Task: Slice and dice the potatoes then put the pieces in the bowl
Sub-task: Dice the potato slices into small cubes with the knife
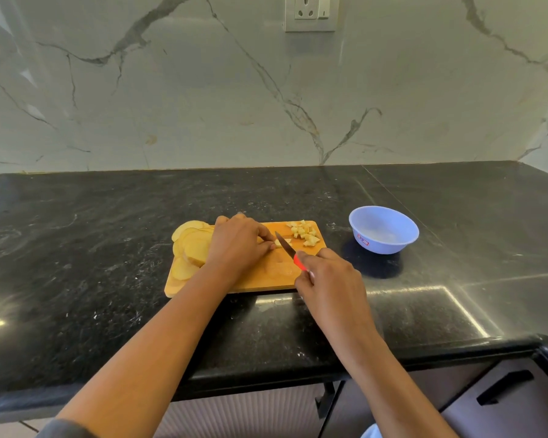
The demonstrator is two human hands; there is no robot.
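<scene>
A wooden cutting board (263,279) lies on the black counter. Round potato slices (192,245) are piled on its left end. A small heap of diced potato pieces (302,233) sits at its far right corner. My left hand (238,245) pins a potato strip (278,242) to the board with curled fingertips. My right hand (328,279) grips a red-handled knife (287,248), whose blade rests on the strip just right of my left fingertips. A light blue bowl (383,230) stands to the right of the board; it looks empty.
The black stone counter (108,263) runs to a marble wall at the back, which carries a wall socket (310,12). The counter's front edge is near my elbows, with cabinet fronts and a drawer handle (503,387) below.
</scene>
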